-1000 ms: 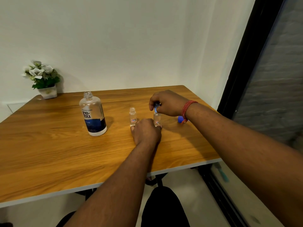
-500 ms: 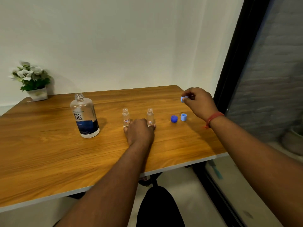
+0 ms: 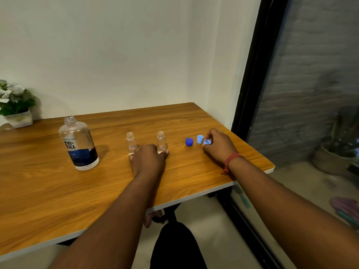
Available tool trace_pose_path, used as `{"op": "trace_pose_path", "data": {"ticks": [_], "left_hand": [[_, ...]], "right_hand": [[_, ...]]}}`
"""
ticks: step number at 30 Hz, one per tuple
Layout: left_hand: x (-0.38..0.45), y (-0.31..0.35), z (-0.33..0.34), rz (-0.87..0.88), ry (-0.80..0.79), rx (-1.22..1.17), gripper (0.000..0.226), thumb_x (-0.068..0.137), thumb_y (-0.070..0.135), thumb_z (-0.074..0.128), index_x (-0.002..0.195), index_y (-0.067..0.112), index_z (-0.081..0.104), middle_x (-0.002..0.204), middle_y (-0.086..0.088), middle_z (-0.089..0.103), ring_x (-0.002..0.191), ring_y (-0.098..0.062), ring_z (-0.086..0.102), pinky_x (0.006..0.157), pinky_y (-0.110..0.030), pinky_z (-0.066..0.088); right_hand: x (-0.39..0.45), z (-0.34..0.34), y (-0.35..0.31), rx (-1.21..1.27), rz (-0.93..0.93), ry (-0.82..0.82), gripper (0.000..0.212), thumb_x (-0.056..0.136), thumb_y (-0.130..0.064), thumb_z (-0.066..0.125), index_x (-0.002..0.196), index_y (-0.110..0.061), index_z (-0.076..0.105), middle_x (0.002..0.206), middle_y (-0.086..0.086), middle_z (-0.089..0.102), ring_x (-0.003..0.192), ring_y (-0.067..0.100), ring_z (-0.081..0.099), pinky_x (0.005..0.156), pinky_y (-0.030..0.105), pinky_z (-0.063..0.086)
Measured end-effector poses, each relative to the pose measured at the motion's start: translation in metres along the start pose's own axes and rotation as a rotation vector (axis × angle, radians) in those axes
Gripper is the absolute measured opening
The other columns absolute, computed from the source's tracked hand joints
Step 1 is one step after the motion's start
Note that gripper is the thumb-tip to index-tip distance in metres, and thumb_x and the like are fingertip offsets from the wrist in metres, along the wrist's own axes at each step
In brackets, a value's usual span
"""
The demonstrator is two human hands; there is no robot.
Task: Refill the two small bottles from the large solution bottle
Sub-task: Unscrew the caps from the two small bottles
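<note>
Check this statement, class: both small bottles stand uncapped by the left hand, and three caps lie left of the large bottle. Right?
Wrong place. The head view shows the caps right of the small bottles, by the right hand, far from the large bottle.

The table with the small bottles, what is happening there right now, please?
A person sits at the wooden table, preparing a refill. The large solution bottle and the two small bottles stand upright with no caps on. The left hand rests on the table in front of the small bottles, fingers at their bases. The right hand pinches a light blue cap low beside another light blue cap and a dark blue cap. No pouring has begun.
</note>
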State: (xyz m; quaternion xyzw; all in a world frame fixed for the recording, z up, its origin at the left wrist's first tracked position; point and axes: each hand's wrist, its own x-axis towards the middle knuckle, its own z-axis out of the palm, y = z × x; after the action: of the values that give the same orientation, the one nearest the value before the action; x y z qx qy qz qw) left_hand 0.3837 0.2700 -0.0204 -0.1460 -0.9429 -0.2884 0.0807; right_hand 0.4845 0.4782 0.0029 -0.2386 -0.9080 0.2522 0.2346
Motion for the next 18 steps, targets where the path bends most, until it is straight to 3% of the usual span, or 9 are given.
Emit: {"op": "trace_pose_path", "data": {"ticks": [18], "left_hand": [[-0.016,-0.007,-0.014,0.082,-0.041,-0.001,0.045,0.083,0.057,0.071,0.093,0.014,0.067,0.109,-0.009,0.058,0.100,-0.029,0.059,0.087,-0.045,0.053]], "right_hand": [[0.003,0.017,0.004,0.007,0.070,0.045,0.036,0.083,-0.016,0.069,0.117,-0.018,0.054,0.109,0.006,0.060,0.103,0.022,0.056,0.084,0.032,0.050]]}}
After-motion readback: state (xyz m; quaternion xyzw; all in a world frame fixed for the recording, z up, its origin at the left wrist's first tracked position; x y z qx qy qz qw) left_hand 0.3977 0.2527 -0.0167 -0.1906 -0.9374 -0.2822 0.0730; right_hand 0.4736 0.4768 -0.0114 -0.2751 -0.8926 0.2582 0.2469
